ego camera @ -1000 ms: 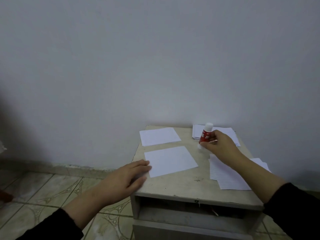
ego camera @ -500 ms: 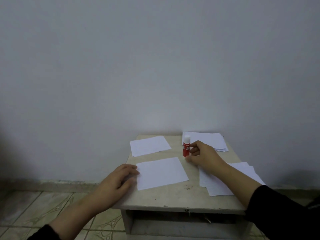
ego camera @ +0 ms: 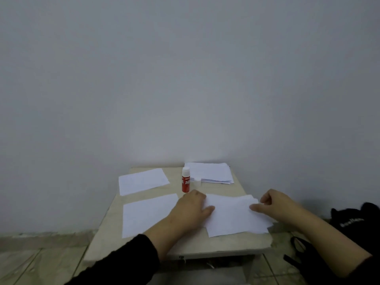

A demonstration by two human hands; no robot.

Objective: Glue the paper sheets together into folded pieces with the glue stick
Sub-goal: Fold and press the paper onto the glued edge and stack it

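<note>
A red glue stick (ego camera: 185, 183) with a white top stands upright at the back middle of the small table (ego camera: 226, 244). A small clear cap (ego camera: 197, 183) sits beside it. At the front right lies a loose pile of white paper sheets (ego camera: 232, 219). My left hand (ego camera: 190, 210) holds the pile's left edge, thumb on top. My right hand (ego camera: 275, 206) pinches the right edge of the top sheet, thumb on the paper, fingers curled. One single sheet (ego camera: 147, 214) lies at the front left and another (ego camera: 143, 181) at the back left.
A stack of white sheets (ego camera: 209, 172) lies at the back right against the grey wall. A black bag (ego camera: 353, 223) with straps sits on the floor right of the table. An open drawer shows under the table's front edge. Tiled floor lies to the left.
My right hand let go of the glue stick, which now stands alone, and moved onto the front right pile. My left hand left the front left sheet and crossed to the same pile.
</note>
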